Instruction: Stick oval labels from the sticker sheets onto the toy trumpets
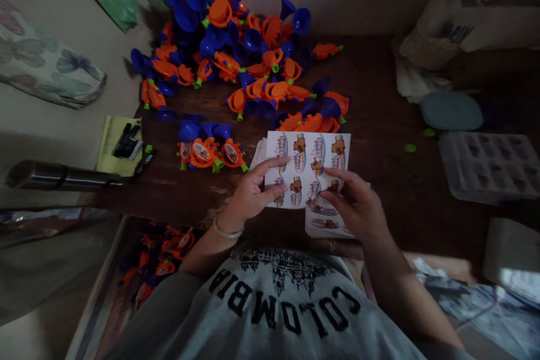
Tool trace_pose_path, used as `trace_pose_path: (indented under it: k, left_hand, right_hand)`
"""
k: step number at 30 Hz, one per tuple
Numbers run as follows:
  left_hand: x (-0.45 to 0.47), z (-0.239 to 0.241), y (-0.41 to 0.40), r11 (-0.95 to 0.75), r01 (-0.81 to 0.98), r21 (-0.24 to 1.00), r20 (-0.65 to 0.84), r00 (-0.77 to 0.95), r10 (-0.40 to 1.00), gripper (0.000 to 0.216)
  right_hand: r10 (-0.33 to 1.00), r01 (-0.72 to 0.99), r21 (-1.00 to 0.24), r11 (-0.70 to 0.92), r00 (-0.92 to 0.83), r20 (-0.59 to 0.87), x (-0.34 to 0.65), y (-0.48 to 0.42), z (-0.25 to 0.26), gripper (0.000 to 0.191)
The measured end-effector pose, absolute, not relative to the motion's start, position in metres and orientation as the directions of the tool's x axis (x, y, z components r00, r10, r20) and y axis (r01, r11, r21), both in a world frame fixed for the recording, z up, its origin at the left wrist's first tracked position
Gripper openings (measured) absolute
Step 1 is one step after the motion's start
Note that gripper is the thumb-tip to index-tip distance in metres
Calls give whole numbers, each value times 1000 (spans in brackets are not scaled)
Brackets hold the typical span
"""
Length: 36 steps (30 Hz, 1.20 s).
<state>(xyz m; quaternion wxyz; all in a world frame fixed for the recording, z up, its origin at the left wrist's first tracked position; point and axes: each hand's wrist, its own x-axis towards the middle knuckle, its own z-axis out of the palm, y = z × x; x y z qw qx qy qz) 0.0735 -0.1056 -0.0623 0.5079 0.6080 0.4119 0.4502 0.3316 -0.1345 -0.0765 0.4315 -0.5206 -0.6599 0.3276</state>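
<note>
Hands [253, 190] on sticker sheet [307, 171], toy horns [228, 66] behind

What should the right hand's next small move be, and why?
Probably peel one printed oval sticker from the white paper sheet: the left hand holds that sheet, the right hand is at its printed right side, and three orange-and-blue plastic horns nearby wear oval labels, while several orange-and-blue horns behind show plain orange faces.

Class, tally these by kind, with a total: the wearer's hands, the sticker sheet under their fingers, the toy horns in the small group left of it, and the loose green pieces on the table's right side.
Left hand and right hand: 2
Sticker sheet: 1
Toy horns: 3
Green pieces: 2
Total: 8
</note>
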Motion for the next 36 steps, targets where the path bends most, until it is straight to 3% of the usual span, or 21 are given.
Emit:
trace_pose_path:
  k: [3,7,11,14,16,19,21,25,27,30,32,34,36]
  left_hand:
    - [71,-59,-104,-274,108,956,246,222,944,46]
    - [74,-56,-101,-347,209,914,331,110,937,18]
    - [82,-51,-102,-236,112,965,231,53,972,33]
    - [89,-45,-107,-209,177,962,198,78,977,33]
    - [95,-41,-110,-222,230,948,199,117,973,31]
    - [101,-40,-113,-194,230,954,163,148,975,36]
    - [103,-44,-112,-133,177,975,112,125,986,42]
    - [102,-51,-110,12,-22,1000,-10,75,997,45]
    - [100,-50,-107,76,-102,992,-67,89,994,43]
    - [96,-43,-102,80,-122,989,-75,44,996,36]
    - [93,-41,-98,18,-89,996,-17,6,1000,29]
    - [92,-42,-95,-57,-50,997,58,7,998,27]
    - [92,-45,-95,-118,-4,993,118,51,992,26]
  right_hand:
    - [960,440,-866,236,29,277,324,-137,-78,41]
    - [898,588,-754,294,99,428,319,-136,-68,12]
    - [879,740,-612,277,61,472,316,-135,-54,11]
    - [878,866,-442,234,7,479,307,-137,-42,17]
    - [868,866,-397,306,-82,490,297,-138,-36,27]
    - [820,768,-452,454,-163,548,281,-133,-36,18]
    - [765,729,-464,504,-126,632,274,-127,-41,14]
    - [573,752,-312,581,-106,812,272,-122,-49,25]
    - [509,705,-240,668,-197,838,274,-127,-46,25]
    - [490,385,-334,860,-440,753,280,-138,-35,10]
    - [520,217,-476,853,-446,729,284,-141,-29,10]
    - [641,314,-563,765,-280,714,289,-138,-29,24]
    - [730,506,-584,635,-145,668,292,-130,-34,58]
